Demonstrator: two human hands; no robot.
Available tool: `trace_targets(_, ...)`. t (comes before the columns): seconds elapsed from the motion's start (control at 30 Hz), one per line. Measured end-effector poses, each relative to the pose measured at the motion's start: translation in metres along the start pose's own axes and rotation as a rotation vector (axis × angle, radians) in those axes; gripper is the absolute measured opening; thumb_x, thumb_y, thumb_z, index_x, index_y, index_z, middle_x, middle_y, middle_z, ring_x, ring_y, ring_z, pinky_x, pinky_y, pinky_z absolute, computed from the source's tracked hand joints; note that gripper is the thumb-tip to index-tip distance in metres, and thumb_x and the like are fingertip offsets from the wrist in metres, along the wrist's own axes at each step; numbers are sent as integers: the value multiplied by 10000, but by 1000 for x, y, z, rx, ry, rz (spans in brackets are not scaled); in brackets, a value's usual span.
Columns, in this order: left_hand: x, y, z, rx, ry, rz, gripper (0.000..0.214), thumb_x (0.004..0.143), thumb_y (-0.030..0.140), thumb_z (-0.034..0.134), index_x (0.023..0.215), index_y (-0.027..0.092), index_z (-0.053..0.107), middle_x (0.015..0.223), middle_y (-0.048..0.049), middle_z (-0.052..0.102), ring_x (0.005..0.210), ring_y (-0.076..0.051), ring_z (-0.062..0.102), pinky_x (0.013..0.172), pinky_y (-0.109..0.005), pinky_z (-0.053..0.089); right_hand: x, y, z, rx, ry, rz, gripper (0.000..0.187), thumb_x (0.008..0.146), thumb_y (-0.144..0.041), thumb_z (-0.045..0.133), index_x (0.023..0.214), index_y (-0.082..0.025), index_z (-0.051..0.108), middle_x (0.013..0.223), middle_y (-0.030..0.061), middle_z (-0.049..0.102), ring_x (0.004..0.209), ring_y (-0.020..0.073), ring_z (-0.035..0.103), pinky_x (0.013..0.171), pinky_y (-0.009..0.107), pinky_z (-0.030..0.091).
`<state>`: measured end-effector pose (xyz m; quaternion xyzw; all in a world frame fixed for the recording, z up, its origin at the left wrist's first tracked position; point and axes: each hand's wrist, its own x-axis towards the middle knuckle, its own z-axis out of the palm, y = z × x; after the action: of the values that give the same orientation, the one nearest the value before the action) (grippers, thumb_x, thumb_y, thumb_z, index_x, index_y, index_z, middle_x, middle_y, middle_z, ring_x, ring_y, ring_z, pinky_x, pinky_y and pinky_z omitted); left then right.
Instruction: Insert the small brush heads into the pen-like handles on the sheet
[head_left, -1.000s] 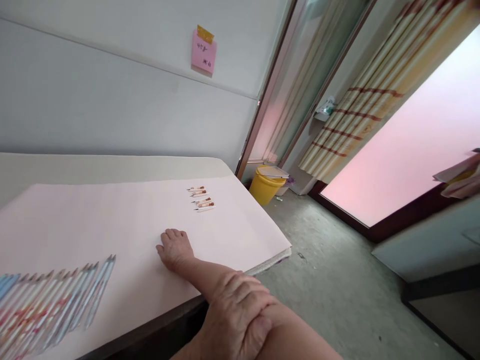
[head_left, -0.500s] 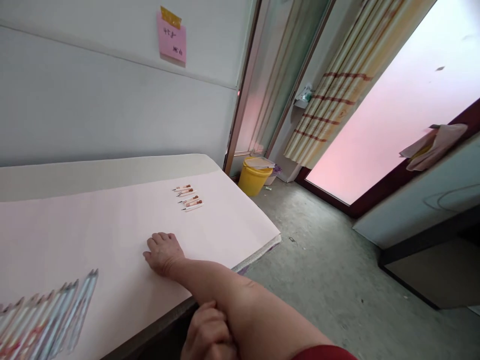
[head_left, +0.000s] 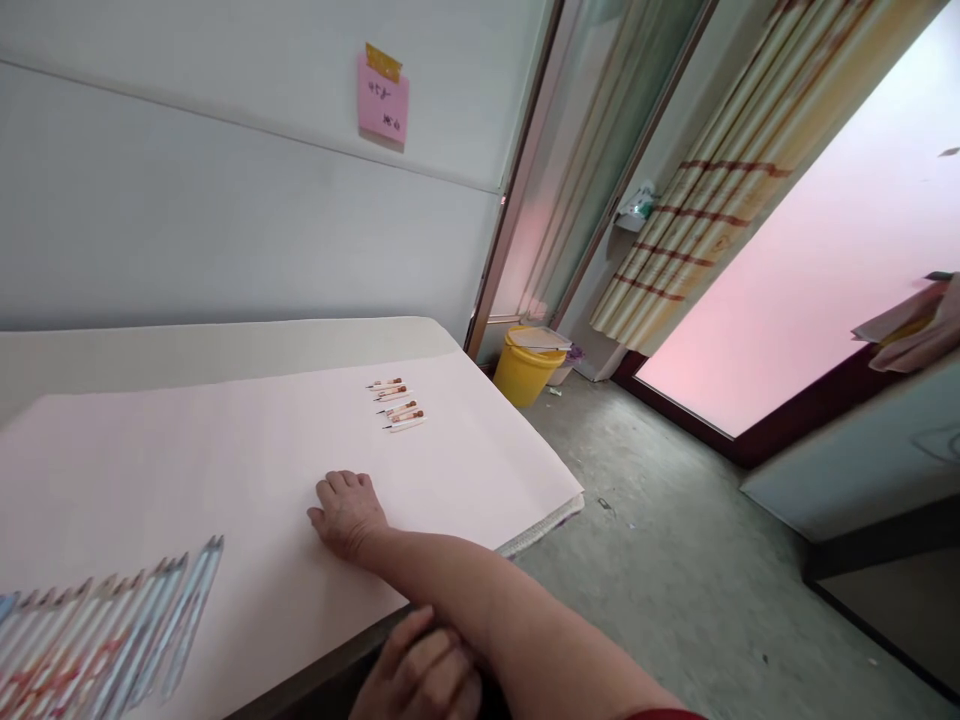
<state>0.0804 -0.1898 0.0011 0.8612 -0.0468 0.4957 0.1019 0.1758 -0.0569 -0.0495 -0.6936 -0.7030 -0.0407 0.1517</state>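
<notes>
A cream table (head_left: 225,335) carries a large pale pink paper sheet (head_left: 187,450) that reaches its near edge and right end, leaving a bare strip along the far edge. Toward the far right corner lie small brown-tipped sticks (head_left: 397,402) in a tight column. At the near left edge, slim printed packets (head_left: 105,640) lie side by side. The right hand (head_left: 347,510) rests palm down on the sheet.

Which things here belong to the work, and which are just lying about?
In hand: right hand flat on the paper sheet; small sticks ahead; row of pens at left.
Lying about: yellow bucket; pink note; curtain.
</notes>
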Motion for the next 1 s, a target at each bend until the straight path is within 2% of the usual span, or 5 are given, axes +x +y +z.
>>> trace_targets(0.07,7,-17,-7,99,15,-71,250,825,97,450,993,182,614,904,-55,681,950,-171,614,977,-374,429,0,2,2,18,9,2,286,877,-383,447,1055,-169,517,1102,79,563,1023,216,471,835,373,375)
trace_targets(0.2,18,-48,-18,99,0,-497,194,830,127,458,960,175,593,951,-80,642,951,-199,590,882,-378,468,2,8,10,91,-6,29,290,849,-370,508,1083,-200,524,1172,65,563,1080,211,469,881,371,369)
trace_targets(0.43,26,-80,-34,-224,18,-1235,172,790,328,487,762,205,604,747,-17,648,717,-190,601,668,-298,481,10,26,5,166,-33,61,241,848,-284,521,1079,-236,572,1079,14,636,979,142,552,822,254,412)
trace_targets(0.77,35,-91,-41,-346,-19,-1339,143,742,272,481,691,191,587,658,11,614,639,-155,554,616,-262,421,29,139,-41,-32,-23,376,367,789,-190,460,1150,-231,512,1244,86,507,1124,233,433,874,358,351)
trace_targets(1.0,41,-98,-40,-338,-28,-1348,139,726,232,455,670,189,575,666,4,613,658,-153,555,663,-270,427,43,167,-35,-65,-159,428,324,757,-203,499,1077,-229,546,1127,83,538,995,220,495,755,309,361)
